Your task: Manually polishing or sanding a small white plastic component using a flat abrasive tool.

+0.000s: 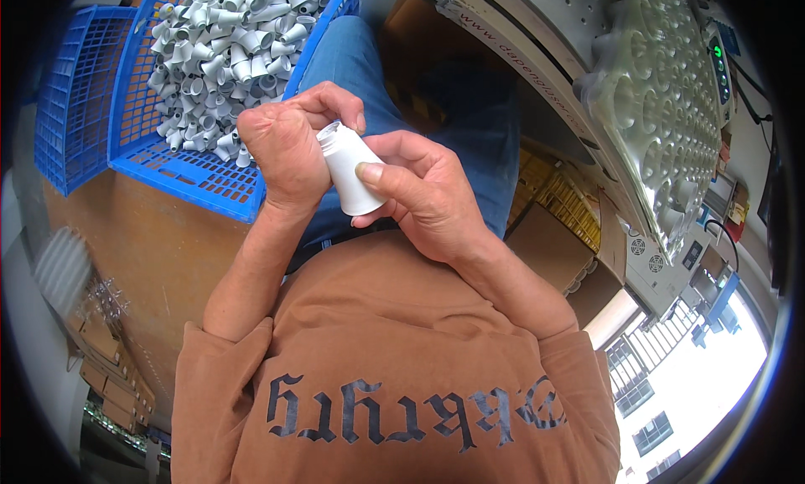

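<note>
Nearest the camera, at 6 o'clock, a brown sweatshirt (pixel 377 325) with dark lettering is seen. Above it, near mid-view, one white tapered piece (pixel 356 184) is held over the lap, its ribbed narrow neck pointed toward 11 o'clock, its wide end toward 5 o'clock. The piece is gripped by the right hand (pixel 432 190): thumb laid on the upper wall, remaining fingers set at the side and beneath. The left hand (pixel 287 144) is placed at 10 o'clock of the piece, fingers curled beside the neck; whether anything is closed within them cannot be told.

Handling, as judged: the wide half is best steadied by the right fingers with light, even pressure, so that the wall is not squeezed. Any force from the left should be kept in line with the neck, without tilt.

Surroundings: at 10 o'clock, small grey funnel-shaped pieces (pixel 231 60) are heaped in a blue crate (pixel 241 205); between 2 and 3, a clear dimpled sheet (pixel 650 106) is noted.
</note>
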`<control>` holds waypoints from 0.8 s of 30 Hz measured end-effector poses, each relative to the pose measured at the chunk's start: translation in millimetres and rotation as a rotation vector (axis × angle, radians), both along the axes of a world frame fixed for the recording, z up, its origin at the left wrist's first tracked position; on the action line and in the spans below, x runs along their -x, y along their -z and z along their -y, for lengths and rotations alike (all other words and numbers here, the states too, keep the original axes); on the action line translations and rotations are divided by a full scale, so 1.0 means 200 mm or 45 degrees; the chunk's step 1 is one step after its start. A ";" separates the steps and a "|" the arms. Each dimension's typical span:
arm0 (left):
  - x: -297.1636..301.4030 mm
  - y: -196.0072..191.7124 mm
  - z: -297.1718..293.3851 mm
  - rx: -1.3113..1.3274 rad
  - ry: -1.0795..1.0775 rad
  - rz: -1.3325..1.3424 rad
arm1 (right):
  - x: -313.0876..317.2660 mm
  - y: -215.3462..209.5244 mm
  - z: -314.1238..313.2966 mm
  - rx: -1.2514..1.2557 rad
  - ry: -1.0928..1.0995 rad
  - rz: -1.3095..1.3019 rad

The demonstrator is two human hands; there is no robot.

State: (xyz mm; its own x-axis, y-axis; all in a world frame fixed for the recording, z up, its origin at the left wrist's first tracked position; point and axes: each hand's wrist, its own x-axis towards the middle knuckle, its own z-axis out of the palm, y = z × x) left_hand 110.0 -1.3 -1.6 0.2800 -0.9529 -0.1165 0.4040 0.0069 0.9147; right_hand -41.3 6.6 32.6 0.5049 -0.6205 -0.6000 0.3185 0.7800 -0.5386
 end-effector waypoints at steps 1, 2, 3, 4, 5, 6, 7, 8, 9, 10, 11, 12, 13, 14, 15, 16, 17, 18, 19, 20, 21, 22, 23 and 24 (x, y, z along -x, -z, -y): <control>0.00 0.00 0.00 0.026 -0.008 0.026 | 0.00 0.00 0.00 0.003 0.002 0.042; 0.00 0.00 0.00 0.033 0.004 0.026 | 0.00 0.00 0.00 -0.006 -0.009 0.005; 0.00 0.00 0.00 0.055 0.018 0.039 | 0.00 0.00 0.00 -0.010 -0.006 0.000; 0.00 0.00 0.00 0.071 0.011 0.045 | 0.00 0.00 0.01 0.001 0.005 0.058; -0.01 0.00 0.00 0.076 0.035 0.053 | 0.00 0.00 0.01 -0.014 -0.001 -0.004; -0.01 0.00 0.00 0.090 0.058 0.055 | 0.01 0.00 0.01 -0.027 0.002 0.038; -0.01 -0.01 0.00 0.112 0.034 0.027 | 0.01 0.00 0.01 -0.040 0.011 0.104; -0.01 -0.01 0.00 0.102 0.076 0.059 | 0.01 0.00 0.01 -0.043 -0.001 0.084; 0.00 0.00 0.00 0.108 0.049 0.030 | 0.01 0.00 0.01 -0.054 0.006 0.092; 0.00 0.00 0.00 0.113 0.002 -0.019 | 0.01 0.00 0.01 -0.066 0.012 0.120; 0.00 0.00 0.00 0.115 0.026 -0.006 | 0.01 0.00 0.01 -0.063 0.017 0.094; 0.00 0.01 0.00 0.139 0.029 0.007 | 0.01 0.00 0.01 -0.068 0.016 0.079; 0.00 0.01 0.00 0.173 0.028 0.008 | 0.01 0.01 0.01 -0.070 0.013 0.103; 0.00 0.01 0.00 0.163 0.029 0.024 | 0.01 0.01 0.01 -0.072 0.012 0.067; 0.00 0.01 0.00 0.186 0.063 0.009 | 0.01 0.01 0.01 -0.089 0.013 0.098; -0.01 0.00 0.00 0.205 0.059 -0.030 | 0.01 0.00 0.01 -0.100 0.027 0.160; 0.00 0.00 0.00 0.211 0.098 -0.001 | 0.01 0.00 0.01 -0.104 0.013 0.132; -0.01 0.00 0.00 0.183 0.073 0.022 | 0.01 0.00 0.01 -0.126 0.026 0.143; 0.00 0.00 0.00 0.148 0.021 0.030 | 0.01 0.00 0.01 -0.150 0.032 0.174; 0.00 -0.01 0.00 0.152 0.056 0.039 | 0.01 0.00 0.01 -0.151 0.046 0.150; 0.00 -0.01 0.00 0.156 0.053 0.045 | 0.01 0.00 0.01 -0.145 0.040 0.129; 0.01 -0.01 0.00 0.158 0.050 0.050 | 0.01 0.00 0.01 -0.137 0.041 0.151; 0.01 -0.01 0.00 0.158 0.050 0.049 | 0.01 0.00 0.01 -0.141 0.035 0.107; 0.01 -0.01 0.00 0.166 0.043 0.060 | 0.01 0.00 0.01 -0.131 0.026 0.109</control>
State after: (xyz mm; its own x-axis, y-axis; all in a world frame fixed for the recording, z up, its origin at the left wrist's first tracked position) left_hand 107.6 -1.6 0.8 0.2499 -0.9680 0.0215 0.3628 0.1143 0.9248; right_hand -44.2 3.9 32.8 0.5448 -0.5685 -0.6164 0.3764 0.8227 -0.4261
